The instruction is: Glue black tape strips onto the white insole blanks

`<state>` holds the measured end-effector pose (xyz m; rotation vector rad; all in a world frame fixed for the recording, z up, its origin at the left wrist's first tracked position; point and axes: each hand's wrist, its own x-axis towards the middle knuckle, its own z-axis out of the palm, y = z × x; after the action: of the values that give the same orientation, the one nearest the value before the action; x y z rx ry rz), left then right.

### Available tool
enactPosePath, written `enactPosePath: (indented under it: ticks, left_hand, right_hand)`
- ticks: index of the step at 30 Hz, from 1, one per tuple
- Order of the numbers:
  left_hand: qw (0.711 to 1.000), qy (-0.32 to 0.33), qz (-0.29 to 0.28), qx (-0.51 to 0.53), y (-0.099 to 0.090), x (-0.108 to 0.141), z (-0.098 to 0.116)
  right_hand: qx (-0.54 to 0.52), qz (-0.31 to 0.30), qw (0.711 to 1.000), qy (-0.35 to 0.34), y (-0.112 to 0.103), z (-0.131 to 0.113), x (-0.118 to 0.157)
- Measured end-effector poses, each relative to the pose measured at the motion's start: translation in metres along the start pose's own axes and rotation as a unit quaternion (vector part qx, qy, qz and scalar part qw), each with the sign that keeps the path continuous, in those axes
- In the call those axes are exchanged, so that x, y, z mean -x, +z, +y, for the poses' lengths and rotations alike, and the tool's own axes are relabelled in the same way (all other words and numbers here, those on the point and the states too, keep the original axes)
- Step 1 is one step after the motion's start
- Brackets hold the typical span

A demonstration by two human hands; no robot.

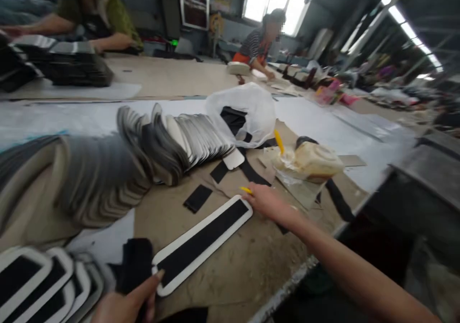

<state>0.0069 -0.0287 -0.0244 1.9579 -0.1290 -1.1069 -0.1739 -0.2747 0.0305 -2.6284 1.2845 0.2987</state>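
The strip (203,243), a long white-edged piece with a black band down its middle, is lying flat on the table (244,270) between the two hands. The left hand (125,304) is pinning its near end with the thumb while also closing on a dark cloth piece (134,263) just beside it. The right hand (266,202) is resting at the far end, fingers curled around a thin yellow tool (246,190) whose tip is touching the table just beside the strip's corner. By the look of it, the step in hand is working along the band's edge with that tool, and the next move is calling for the left thumb to keep the strip from sliding while the tool is tracking close along the border. Finished strips (39,280) are fanning out at the left, a long leaning row of pieces (161,145) is crossing the table behind, and loose black bits (197,197) are lying near them. Further off, a plastic bag (247,109) and a lumpy pale tub (312,160) with a yellow handle (279,141) are standing, and other people are working at tables beyond.
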Motion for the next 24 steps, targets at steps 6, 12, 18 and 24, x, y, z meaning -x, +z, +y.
enactPosePath:
  ticks: [6, 12, 18, 24]
  left_hand:
    - [0.999, 0.038, 0.0, 0.039, -0.009, 0.004, -0.014]
    - [0.997, 0.033, -0.007, 0.075, -0.005, 0.006, -0.011]
    - [0.991, 0.068, -0.014, 0.114, -0.016, 0.019, -0.01]
    - [0.977, 0.068, -0.034, 0.198, -0.022, 0.03, -0.019]
  right_hand:
    - [-0.043, -0.027, 0.998, -0.031, 0.009, 0.01, -0.007]
    - [-0.168, -0.055, 0.983, -0.043, 0.01, 0.011, -0.006]
    - [-0.368, -0.081, 0.926, -0.006, 0.008, 0.017, 0.009]
    - [-0.383, -0.076, 0.92, 0.003, 0.005, 0.017, 0.027]
